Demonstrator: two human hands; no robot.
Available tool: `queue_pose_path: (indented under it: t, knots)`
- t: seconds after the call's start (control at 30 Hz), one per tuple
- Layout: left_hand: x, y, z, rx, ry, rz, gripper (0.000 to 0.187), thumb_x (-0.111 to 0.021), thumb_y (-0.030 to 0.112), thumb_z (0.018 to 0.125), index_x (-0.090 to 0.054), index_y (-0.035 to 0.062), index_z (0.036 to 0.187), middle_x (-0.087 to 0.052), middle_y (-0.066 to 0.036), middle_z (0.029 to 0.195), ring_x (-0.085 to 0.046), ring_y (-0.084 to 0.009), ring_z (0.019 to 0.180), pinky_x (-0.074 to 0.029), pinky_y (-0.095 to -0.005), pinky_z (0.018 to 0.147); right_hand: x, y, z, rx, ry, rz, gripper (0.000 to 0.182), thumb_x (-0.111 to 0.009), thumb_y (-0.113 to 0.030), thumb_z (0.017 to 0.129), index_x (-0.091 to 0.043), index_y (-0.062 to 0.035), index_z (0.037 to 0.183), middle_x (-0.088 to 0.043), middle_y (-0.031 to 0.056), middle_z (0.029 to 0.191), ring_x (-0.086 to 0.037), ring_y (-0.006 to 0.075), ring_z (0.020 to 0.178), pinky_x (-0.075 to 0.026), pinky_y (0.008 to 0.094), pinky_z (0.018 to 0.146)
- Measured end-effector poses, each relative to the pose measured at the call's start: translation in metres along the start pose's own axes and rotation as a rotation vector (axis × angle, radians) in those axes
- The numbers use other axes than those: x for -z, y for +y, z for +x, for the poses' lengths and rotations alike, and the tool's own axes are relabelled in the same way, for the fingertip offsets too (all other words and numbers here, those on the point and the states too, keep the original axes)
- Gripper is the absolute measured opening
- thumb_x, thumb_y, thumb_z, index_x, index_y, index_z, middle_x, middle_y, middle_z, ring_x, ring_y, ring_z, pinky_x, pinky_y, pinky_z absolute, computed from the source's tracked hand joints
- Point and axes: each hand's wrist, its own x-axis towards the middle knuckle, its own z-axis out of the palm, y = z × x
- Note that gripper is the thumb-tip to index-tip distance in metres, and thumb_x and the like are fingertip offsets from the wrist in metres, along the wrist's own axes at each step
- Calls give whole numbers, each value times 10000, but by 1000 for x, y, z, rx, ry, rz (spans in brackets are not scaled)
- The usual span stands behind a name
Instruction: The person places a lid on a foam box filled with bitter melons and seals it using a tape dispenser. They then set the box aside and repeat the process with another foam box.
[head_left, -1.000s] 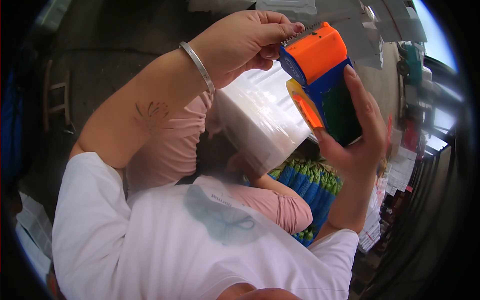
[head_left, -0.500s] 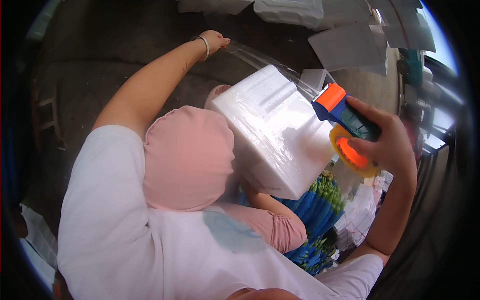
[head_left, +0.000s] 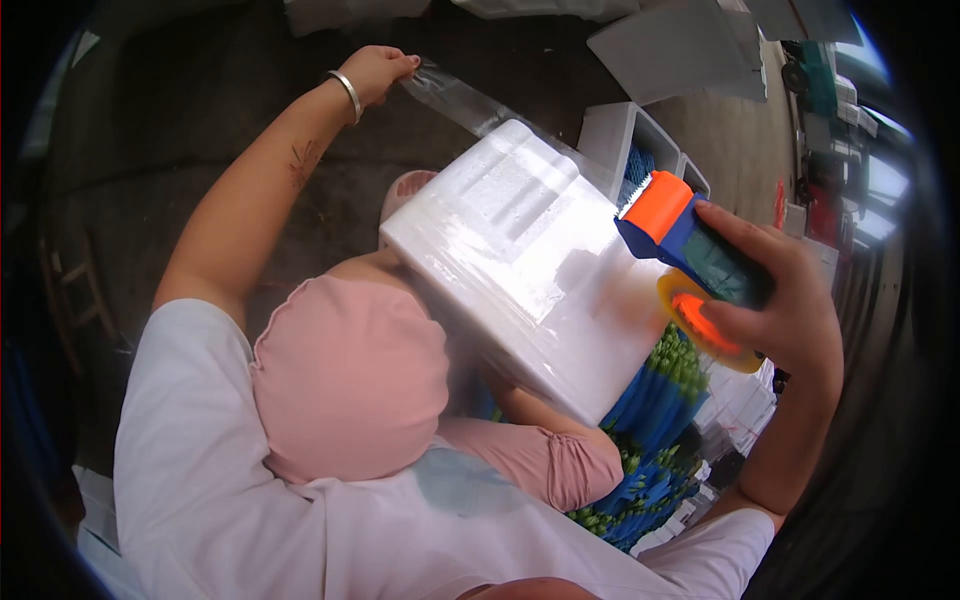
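Observation:
My left hand [head_left: 378, 76], with a bangle at the wrist, pinches the free end of a strip of clear tape [head_left: 462, 98] at the upper left. The strip runs across the far side of a white foam box [head_left: 520, 260] toward an orange and blue tape dispenser [head_left: 665, 215]. My right hand [head_left: 785, 290] is wrapped round the dispenser's handle, to the right of the box. Shiny clear tape lies on the box's top. The box is tilted in the view, and its underside is hidden.
A person in a pink cap [head_left: 350, 380] is close by, with a pink sleeve [head_left: 540, 460] under the box. Green stalks in blue wrapping [head_left: 655, 410] lie below right. An open white box [head_left: 610, 145] stands beyond, near other white boxes [head_left: 670, 50].
My left hand has moved left and slightly up with the tape end. The pink cap has shifted left and down, and more of the open box behind shows.

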Motion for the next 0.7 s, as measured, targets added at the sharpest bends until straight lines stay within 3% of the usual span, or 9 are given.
queue_pose_path:
  t: [0.13, 0.23, 0.27, 0.33, 0.43, 0.47, 0.5, 0.7]
  knots:
    - [0, 7, 5, -81, 80, 80, 291, -604, 342, 873, -607, 81, 742, -460, 34, 603, -354, -71, 475, -300, -234, 432, -3, 8, -3, 32, 66, 89, 634, -716, -151, 577, -608, -61, 1195, -623, 119, 835, -616, 156, 723, -482, 275, 666]
    - [-23, -13, 13, -28, 66, 301, 319, -618, 352, 857, -650, 49, 763, -583, -20, 668, -485, -129, 589, -409, -296, 578, -1, 5, -1, 32, 29, 88, 630, -713, -154, 581, -607, -56, 1194, -625, 117, 821, -614, 150, 712, -483, 274, 667]
    - [-32, -22, 16, 3, 15, 331, 305, -586, 349, 885, -587, 76, 748, -453, 33, 584, -346, -77, 463, -293, -247, 430, 0, 6, 0, -4, 7, 93, 629, -713, -159, 582, -606, -54, 1193, -626, 117, 812, -614, 151, 703, -484, 274, 667]
    - [-50, -37, 14, 80, -21, 366, 315, -619, 343, 856, -658, 45, 761, -602, -45, 687, -501, -144, 614, -425, -311, 619, 0, 9, 3, -5, 6, 97, 626, -714, -164, 584, -607, -53, 1191, -624, 115, 799, -611, 148, 690, -484, 274, 665]
    - [-84, -81, 24, 127, -177, 272, 286, -620, 322, 858, -663, 51, 779, -610, -51, 700, -524, -140, 639, -433, -300, 634, -1, 12, 4, 4, -3, 99, 621, -716, -177, 587, -610, -52, 1186, -625, 118, 789, -616, 154, 679, -488, 277, 665]
    - [-105, -70, 8, 228, -234, 216, 281, -604, 320, 869, -673, 53, 812, -624, -63, 719, -565, -150, 679, -453, -290, 662, 0, 12, 4, 17, -4, 96, 619, -718, -185, 587, -613, -52, 1182, -628, 123, 793, -623, 162, 681, -491, 280, 668]
    - [-122, -72, 1, 184, -409, -15, 350, -554, 341, 908, -674, 16, 956, -664, -117, 864, -631, -149, 771, -494, -285, 714, -1, 12, 4, 17, 0, 101, 619, -718, -185, 587, -613, -52, 1182, -628, 123, 793, -623, 162, 681, -491, 280, 668]
    - [-115, -8, -22, 98, -317, 127, 438, -536, 405, 900, -662, -7, 979, -653, -120, 863, -629, -171, 794, -494, -308, 710, 3, 19, 2, 17, 26, 20, 598, -718, -210, 596, -624, -44, 1163, -660, 156, 860, -660, 211, 715, -511, 306, 689]
